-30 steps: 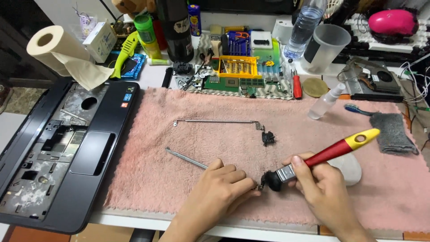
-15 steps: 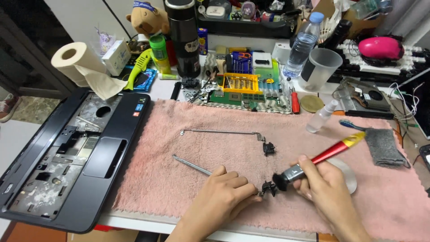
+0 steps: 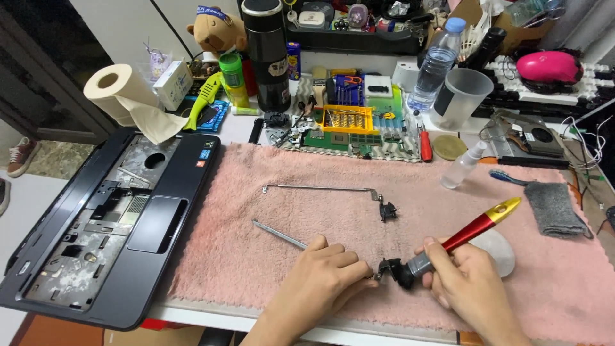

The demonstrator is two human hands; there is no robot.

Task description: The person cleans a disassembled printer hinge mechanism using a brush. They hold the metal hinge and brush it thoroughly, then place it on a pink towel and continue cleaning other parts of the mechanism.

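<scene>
1. Working at lower centre of the frame on a pink towel (image 3: pixel 320 173): left hand (image 3: pixel 327 275) is clenched over the near end of a laptop hinge bracket (image 3: pixel 282 235), pinning it to the cloth.
2. Bracket's long axis runs from centre-left down-right; its black hinge knuckle (image 3: pixel 386 266) sits just right of the left knuckles.
3. Right hand (image 3: pixel 464 282) grasps a red-and-yellow tool (image 3: pixel 471 229), handle angled up-right, dark tip touching the knuckle from the right.
4. Right hand is the nearer to the joint; left is beside it.
5. Second hinge bracket (image 3: pixel 327 189) lies apart, above. Laptop base (image 3: pixel 109 224) at left.
</scene>
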